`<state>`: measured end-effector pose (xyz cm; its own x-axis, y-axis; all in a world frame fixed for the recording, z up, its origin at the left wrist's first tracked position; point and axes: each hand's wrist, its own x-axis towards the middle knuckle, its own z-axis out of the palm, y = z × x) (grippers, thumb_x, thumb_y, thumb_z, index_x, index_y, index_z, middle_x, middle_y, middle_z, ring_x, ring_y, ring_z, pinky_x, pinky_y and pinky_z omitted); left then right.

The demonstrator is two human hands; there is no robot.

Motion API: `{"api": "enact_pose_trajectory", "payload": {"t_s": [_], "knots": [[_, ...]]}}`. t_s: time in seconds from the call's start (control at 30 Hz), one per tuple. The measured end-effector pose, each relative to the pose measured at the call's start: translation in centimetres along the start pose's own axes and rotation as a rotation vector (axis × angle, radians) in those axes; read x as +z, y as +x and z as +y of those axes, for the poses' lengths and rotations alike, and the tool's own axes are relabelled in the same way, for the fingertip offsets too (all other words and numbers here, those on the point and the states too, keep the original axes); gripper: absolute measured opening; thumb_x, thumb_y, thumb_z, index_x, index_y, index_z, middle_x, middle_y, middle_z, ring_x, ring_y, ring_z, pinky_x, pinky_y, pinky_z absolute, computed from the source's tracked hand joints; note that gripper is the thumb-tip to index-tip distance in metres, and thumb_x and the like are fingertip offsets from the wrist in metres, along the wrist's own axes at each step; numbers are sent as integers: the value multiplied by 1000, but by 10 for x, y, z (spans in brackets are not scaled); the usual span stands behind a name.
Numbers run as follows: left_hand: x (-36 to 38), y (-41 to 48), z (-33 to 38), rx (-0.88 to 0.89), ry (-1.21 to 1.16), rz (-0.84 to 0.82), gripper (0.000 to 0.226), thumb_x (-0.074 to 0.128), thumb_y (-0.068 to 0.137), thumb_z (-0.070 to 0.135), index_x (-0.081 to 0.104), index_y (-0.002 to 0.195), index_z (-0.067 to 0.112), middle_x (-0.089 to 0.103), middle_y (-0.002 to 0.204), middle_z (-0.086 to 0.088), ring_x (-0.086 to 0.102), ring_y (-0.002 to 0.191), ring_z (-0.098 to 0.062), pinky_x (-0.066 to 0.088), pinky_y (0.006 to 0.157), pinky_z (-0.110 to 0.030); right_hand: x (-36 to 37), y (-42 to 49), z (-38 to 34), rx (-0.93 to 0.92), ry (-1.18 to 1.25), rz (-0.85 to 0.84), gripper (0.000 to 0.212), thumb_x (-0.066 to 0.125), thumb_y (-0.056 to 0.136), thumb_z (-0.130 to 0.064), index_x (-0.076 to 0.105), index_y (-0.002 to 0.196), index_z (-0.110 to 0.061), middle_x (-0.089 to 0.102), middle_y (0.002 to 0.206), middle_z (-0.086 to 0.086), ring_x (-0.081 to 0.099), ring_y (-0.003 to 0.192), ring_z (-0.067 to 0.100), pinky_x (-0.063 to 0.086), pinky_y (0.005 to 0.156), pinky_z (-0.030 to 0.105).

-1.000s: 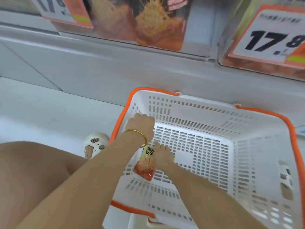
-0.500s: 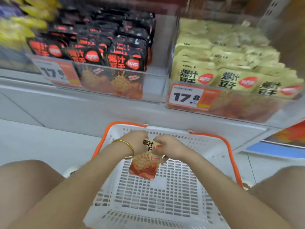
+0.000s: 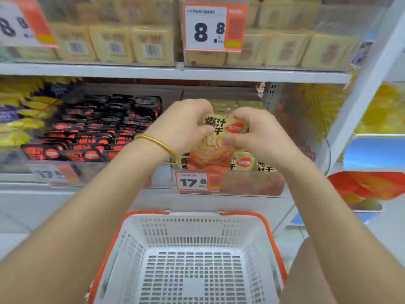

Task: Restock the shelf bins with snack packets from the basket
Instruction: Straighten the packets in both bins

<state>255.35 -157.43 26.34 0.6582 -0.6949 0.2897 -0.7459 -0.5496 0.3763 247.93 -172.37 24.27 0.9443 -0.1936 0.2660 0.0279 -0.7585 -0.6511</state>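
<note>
**Above the yellow-packet bin, one packet held in both hands**

From the head camera, the left hand (image 3: 184,126), with a thin gold bangle (image 3: 157,142) at the wrist, and the right hand (image 3: 260,134) each pinch an upper corner of a tan-and-orange foil snack packet (image 3: 215,139). Fingers are curled round its edges, thumbs on the front. The packet hangs upright just above the clear plastic shelf bin (image 3: 252,183), which holds matching tan packets. The white slotted basket with orange rim (image 3: 197,218) sits below, well apart from the hands.

The step in hand looks like placing. The next move probably calls for lowering the packet into the row, face forward, and then letting go.

Bold black characters on the held packet read 爆汁 and 干, with a thumb covering part of them. Its red oval logo is too blurred to read. The bin's orange-and-white price tag (image 3: 192,182) reads 17.8. A larger tag on the upper shelf (image 3: 210,29) reads 8.8. The neighbouring bin of black-and-red packets (image 3: 105,128) carries similar red ovals.
</note>
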Motion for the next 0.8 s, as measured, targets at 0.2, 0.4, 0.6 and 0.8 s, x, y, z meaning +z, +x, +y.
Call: {"api": "enact_pose_trajectory", "payload": {"t_s": [0.2, 0.4, 0.6, 0.8], "knots": [[7, -8, -16, 10, 54, 112, 15, 60, 90, 21, 61, 104, 15, 53, 83, 3, 49, 81, -16, 32, 69, -25, 26, 3, 4, -46, -58, 129, 15, 70, 82, -17, 63, 94, -21, 57, 81, -10, 47, 67, 8, 31, 57, 5], [7, -19, -20, 61, 66, 213, 11, 62, 89, 19, 62, 98, 13, 54, 81, 4, 51, 78, -18, 40, 72, -27, 39, -2, 2, -116, -54, 209, 15, 69, 82, -14, 65, 97, -16, 60, 84, -11, 54, 76, 10, 37, 68, 21], [18, -26, -23, 30, 51, 145, 12, 61, 89, 20, 63, 99, 14, 53, 79, 4, 52, 78, -20, 38, 70, -26, 45, -8, 11, -124, -125, 101, 17, 66, 85, -18, 62, 101, -13, 66, 93, 0, 59, 89, 21, 43, 79, 34], [19, -19, -33, -57, 67, 71, 25, 63, 89, 24, 64, 111, 12, 54, 83, 1, 51, 80, -18, 38, 71, -24, 40, 6, 1, -86, -399, -49, 32, 62, 88, -28, 39, 69, -18, 43, 72, -5, 48, 79, 22, 43, 66, 36]]}}
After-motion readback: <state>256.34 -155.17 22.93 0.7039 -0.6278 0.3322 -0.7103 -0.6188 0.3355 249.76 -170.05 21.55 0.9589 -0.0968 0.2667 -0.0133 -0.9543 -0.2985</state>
